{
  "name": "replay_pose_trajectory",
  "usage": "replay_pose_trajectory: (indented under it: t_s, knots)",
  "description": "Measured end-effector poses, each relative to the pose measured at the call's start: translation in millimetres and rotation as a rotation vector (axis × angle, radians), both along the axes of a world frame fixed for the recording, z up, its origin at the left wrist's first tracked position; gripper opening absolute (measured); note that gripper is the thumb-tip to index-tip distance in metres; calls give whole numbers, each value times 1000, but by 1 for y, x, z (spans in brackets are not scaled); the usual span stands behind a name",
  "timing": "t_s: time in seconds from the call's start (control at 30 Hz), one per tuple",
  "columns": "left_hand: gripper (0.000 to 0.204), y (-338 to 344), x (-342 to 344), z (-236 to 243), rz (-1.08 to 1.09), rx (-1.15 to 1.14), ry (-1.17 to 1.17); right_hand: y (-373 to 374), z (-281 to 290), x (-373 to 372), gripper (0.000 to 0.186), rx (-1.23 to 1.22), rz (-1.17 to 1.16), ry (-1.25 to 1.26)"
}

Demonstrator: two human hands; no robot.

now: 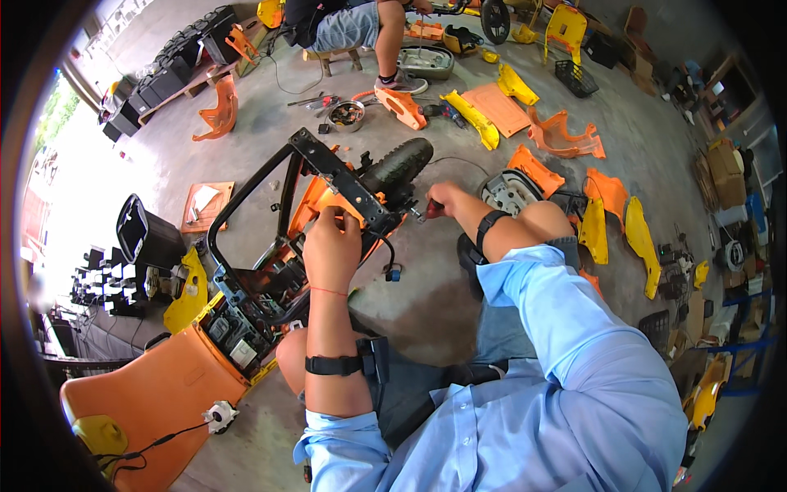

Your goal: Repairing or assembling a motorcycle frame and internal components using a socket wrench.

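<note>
A black tubular scooter frame (pixel 250 193) with an orange panel (pixel 316 201) and a fat tyre (pixel 398 164) lies in front of me. My left hand (pixel 334 234) rests at the orange panel beside the frame's black crossbar, fingers curled; what they grip is hidden. My right hand (pixel 444 201) is closed round a red-handled tool (pixel 434 209), whose metal tip meets a fitting at the crossbar's end near the wheel. A black cable with a blue connector (pixel 393 271) hangs below. At lower left sits an open electronics compartment (pixel 246 348) beside a large orange body panel (pixel 152 410).
Yellow (pixel 643 238) and orange panels (pixel 566 139) lie around the right and front. Behind the frame are a bowl of small parts (pixel 348 115) and a seated person (pixel 393 41). A black bin (pixel 160 230) stands left; cardboard boxes (pixel 721 176) line the right.
</note>
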State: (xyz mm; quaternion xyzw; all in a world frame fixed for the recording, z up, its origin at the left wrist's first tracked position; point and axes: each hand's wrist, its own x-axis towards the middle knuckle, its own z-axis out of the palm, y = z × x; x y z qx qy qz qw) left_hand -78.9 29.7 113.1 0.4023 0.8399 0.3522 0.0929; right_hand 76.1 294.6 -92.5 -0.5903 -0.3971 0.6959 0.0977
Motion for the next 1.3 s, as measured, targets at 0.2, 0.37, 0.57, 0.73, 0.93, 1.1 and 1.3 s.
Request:
replay_pose_trajectory:
  t_s: [0.2, 0.37, 0.57, 0.73, 0.93, 1.1, 1.3]
  knots:
    - [25, 3, 2, 3, -8, -41, 9, -37, -2, -16, 15, 49, -137, 82]
    - [24, 1, 0, -1, -12, 18, 49, -7, -4, -1, 8, 63, -91, -15]
    - [25, 4, -1, -4, -10, -9, 48, 2, -9, 17, 13, -64, -183, 68]
    - [23, 2, 0, -1, -7, 24, 21, 31, -13, 45, 29, -178, -250, 94]
    - [21, 4, 4, 2, 31, 36, 43, 52, -12, 46, 40, -214, -274, 43]
    - [20, 9, 0, 2, 11, 23, -41, 54, 3, 36, 32, -214, -97, -7]
    - [19, 12, -2, 2, -3, 3, -93, 50, 10, 46, 25, -209, 53, 66]
